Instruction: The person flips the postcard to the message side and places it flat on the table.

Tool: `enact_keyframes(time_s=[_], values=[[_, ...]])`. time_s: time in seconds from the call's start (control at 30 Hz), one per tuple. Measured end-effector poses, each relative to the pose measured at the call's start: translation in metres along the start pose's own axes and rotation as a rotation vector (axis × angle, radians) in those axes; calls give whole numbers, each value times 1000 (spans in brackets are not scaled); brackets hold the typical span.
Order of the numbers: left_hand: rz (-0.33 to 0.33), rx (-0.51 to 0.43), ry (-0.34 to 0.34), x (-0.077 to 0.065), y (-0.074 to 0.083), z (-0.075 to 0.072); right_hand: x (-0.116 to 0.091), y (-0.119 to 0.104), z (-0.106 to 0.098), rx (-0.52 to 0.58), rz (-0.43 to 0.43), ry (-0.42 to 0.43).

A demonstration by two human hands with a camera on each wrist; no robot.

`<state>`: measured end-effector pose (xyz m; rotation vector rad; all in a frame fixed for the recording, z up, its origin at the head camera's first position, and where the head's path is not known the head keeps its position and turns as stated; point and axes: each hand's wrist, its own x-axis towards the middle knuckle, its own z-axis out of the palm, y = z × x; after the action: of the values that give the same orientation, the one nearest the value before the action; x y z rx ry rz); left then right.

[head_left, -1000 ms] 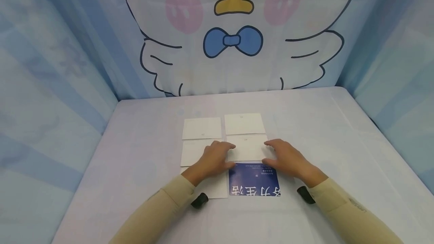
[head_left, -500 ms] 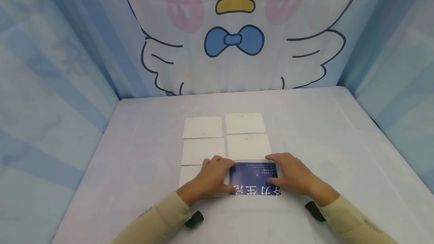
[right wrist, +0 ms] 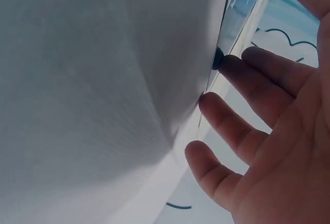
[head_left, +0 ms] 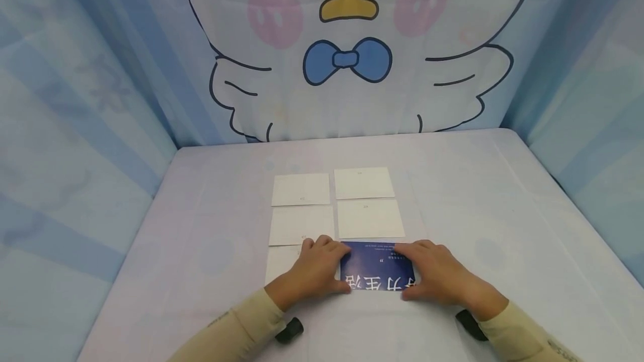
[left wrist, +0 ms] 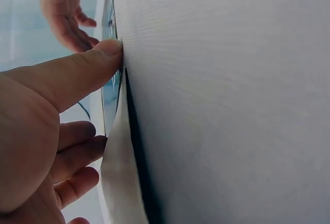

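A dark blue card (head_left: 374, 267) with white printed characters, upside down to me, lies flat on the table between both hands. At its left end, the left hand (head_left: 312, 270) has the thumb by the near corner and a finger by the far corner. The right hand (head_left: 440, 270) spans the right end likewise, covering part of that side. In the left wrist view, the left thumb (left wrist: 105, 51) rests at the card's near edge; a white card (left wrist: 121, 182) below it has a raised edge. In the right wrist view the fingers (right wrist: 227, 126) are loosely spread beside the blue card.
Two white cards (head_left: 364, 183) (head_left: 370, 218) lie beyond the blue one. Left of them runs a column of white cards (head_left: 301, 189), the nearest partly under the left hand. A patterned curtain (head_left: 347, 110) stands behind the pale table (head_left: 478, 183).
Both hands have come nearer to the person, from beside the white card down to the blue card. The right thumb has slid from on the blue card to its near corner.
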<state>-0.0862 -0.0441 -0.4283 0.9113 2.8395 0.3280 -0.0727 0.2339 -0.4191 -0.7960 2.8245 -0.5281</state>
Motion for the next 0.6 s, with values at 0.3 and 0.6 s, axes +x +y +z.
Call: enact_keyframes(time_s=[0.3,0.6], values=[[12,64,-6,2,7,-1,1,-7,-2,-86,28,-9],[11,92,-29,-3,11,-3,-1,-19,-7,-155,26,-60]])
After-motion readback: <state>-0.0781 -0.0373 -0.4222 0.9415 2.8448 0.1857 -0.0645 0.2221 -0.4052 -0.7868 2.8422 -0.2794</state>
